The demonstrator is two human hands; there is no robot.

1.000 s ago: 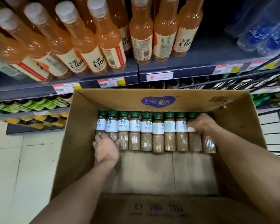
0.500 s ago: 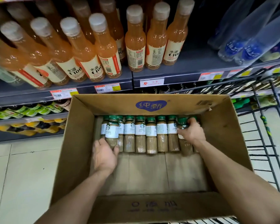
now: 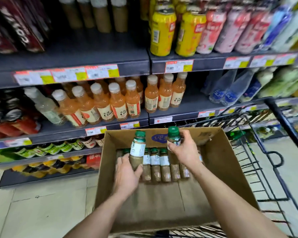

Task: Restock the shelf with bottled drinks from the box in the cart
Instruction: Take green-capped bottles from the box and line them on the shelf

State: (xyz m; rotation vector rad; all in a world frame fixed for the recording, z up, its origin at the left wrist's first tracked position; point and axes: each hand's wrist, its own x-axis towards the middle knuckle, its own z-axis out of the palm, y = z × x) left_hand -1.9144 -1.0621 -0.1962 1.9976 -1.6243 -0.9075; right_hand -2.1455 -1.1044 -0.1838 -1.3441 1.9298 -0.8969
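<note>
An open cardboard box (image 3: 227, 162) sits in a black wire cart (image 3: 272, 152). Along its far side lie several brown coffee bottles (image 3: 156, 165) with green caps and white labels. My left hand (image 3: 126, 176) grips the base of one such bottle (image 3: 138, 148), raised upright above the row. My right hand (image 3: 184, 152) holds a second bottle (image 3: 173, 136) by its upper body, green cap up, lifted over the box. The dark shelf (image 3: 132, 66) stands just behind the box.
Orange drink bottles (image 3: 117, 103) fill the middle shelf level, with clear blue-label bottles (image 3: 227, 90) to their right. Yellow and pink bottles (image 3: 193, 28) stand on the upper level. Green and yellow packs (image 3: 46, 150) fill the low shelves. Tiled floor (image 3: 33, 212) lies at the left.
Both hands have each lifted a coffee bottle out of the row and raised it above the box. The view has tilted up, showing higher shelf levels.
</note>
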